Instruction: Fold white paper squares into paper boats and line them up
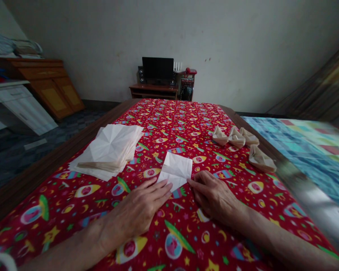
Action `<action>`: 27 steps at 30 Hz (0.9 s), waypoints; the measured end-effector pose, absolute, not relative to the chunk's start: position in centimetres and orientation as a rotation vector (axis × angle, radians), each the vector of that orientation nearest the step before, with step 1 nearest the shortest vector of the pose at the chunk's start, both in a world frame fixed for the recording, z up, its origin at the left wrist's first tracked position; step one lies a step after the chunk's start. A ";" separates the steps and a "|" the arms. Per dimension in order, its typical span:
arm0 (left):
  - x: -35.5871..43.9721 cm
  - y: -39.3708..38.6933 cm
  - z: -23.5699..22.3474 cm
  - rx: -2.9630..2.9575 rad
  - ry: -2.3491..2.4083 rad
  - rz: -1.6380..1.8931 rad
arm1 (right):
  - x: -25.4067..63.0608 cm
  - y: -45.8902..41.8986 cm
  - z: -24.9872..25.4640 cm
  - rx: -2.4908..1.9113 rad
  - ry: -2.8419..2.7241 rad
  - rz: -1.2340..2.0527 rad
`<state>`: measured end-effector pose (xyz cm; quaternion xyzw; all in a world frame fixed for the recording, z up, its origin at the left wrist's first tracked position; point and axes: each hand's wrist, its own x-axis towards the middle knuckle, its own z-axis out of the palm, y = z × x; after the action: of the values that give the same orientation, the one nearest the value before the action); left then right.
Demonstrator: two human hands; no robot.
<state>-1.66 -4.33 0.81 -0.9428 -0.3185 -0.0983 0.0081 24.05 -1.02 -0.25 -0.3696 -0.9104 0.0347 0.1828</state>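
A creased white paper square (176, 169) lies on the red patterned tablecloth (186, 124) in front of me. My left hand (141, 207) rests flat with its fingers stretched out, the fingertips touching the paper's near left corner. My right hand (213, 195) lies palm down beside the paper's near right edge, fingers loosely curled, the fingertips at the paper. Neither hand grips anything.
A stack of creased white sheets (110, 150) lies to the left. Several folded beige paper shapes (237, 138) sit at the right, one (261, 160) near the wooden table edge. A bed with a checked cover (307, 154) stands right; cabinets and a monitor (157, 69) stand behind.
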 end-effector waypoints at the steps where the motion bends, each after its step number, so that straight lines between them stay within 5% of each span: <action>1: -1.8 -4.5 0.8 -2.940 -1.001 -0.305 | 24.1 -1.0 -0.3 -1.044 -2.568 0.100; 19: -2.6 -3.9 1.1 -2.950 -0.888 -0.823 | 24.1 -0.9 -0.2 -1.016 -2.542 0.121; 27: -1.3 -4.2 1.5 -2.955 -1.224 -0.568 | 24.1 -0.8 0.0 -0.992 -2.519 0.142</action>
<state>-1.27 -4.16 1.49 -0.9084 -0.3762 -0.1745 -0.0533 24.15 -0.81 0.00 -0.3576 -0.9076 0.0512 0.2137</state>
